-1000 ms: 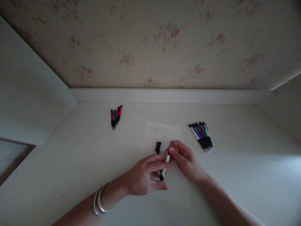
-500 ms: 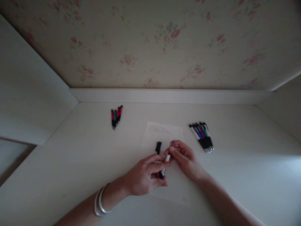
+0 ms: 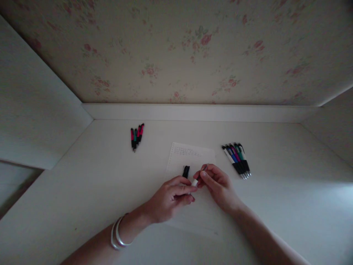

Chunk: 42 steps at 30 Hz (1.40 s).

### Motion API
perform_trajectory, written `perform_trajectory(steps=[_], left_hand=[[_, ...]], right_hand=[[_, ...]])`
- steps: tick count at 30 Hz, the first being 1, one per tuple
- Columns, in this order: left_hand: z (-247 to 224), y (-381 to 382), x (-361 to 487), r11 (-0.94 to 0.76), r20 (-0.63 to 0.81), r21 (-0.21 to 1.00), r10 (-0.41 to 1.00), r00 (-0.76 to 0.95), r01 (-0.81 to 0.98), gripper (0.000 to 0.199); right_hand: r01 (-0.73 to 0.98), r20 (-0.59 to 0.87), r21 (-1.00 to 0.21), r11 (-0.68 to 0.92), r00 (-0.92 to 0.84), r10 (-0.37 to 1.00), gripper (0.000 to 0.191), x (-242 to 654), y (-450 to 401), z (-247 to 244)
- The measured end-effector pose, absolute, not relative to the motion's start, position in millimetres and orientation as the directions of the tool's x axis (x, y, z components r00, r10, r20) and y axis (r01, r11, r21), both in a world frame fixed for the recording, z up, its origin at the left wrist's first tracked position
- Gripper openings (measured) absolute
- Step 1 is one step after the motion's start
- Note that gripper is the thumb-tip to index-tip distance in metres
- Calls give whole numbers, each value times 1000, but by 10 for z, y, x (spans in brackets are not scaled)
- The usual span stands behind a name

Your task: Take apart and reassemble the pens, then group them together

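Note:
My left hand [image 3: 169,198] is closed around a white pen barrel [image 3: 194,182], with only its upper end showing past the fingers. My right hand [image 3: 216,186] pinches a thin dark pen refill [image 3: 205,168] between thumb and fingers. The refill's lower end meets the white barrel's open end; how deep it sits inside I cannot tell. Beneath both hands lies a sheet of paper [image 3: 204,217] with handwritten lines at its top. Small black pen parts [image 3: 186,171] lie on the paper just beyond my left fingers.
On the right, several pens [image 3: 237,161] with white, blue, purple and green barrels lie side by side. A smaller group of red and green pens [image 3: 137,137] is at the back left. The white desk [image 3: 82,176] ends at a ledge [image 3: 193,112] below flowered wallpaper.
My left fingers have closed further over the barrel, hiding its lower black end. The refill now leans more to the right, and my right hand has shifted slightly rightward.

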<state>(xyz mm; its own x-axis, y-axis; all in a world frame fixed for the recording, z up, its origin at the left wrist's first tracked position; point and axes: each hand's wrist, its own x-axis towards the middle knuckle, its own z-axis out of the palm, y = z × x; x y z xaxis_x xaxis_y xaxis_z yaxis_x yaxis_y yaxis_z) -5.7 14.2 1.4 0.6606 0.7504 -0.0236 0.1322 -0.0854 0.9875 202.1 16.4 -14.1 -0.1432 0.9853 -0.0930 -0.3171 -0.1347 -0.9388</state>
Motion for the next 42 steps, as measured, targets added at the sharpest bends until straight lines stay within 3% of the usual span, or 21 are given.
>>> perform_trajectory(steps=[5, 11, 19, 29, 36, 42], left_hand=[[-15, 155, -45, -73, -8, 992, 777, 630, 103, 25], [-7, 159, -46, -89, 2, 990, 786, 618, 109, 23], [-55, 143, -25, 34, -31, 999, 811, 585, 6, 22], [-86, 111, -33, 85, -40, 995, 812, 582, -50, 17], [-68, 86, -25, 233, -167, 972, 792, 588, -39, 36], [-52, 131, -48, 196, -148, 981, 790, 595, -15, 43]], right_hand=[[-299, -76, -951, -79, -22, 997, 16, 2077, 202, -182], [-256, -72, -962, -95, -98, 993, 13, 2062, 179, -157], [-131, -8, -991, -14, -46, 999, 17, 2030, 165, -98], [-59, -65, -995, -76, -158, 985, 17, 2032, 159, -25], [-3, -48, -999, -50, -247, 968, 17, 2014, 132, 13], [-16, 55, -998, 53, -245, 968, 9, 1902, 96, -35]])
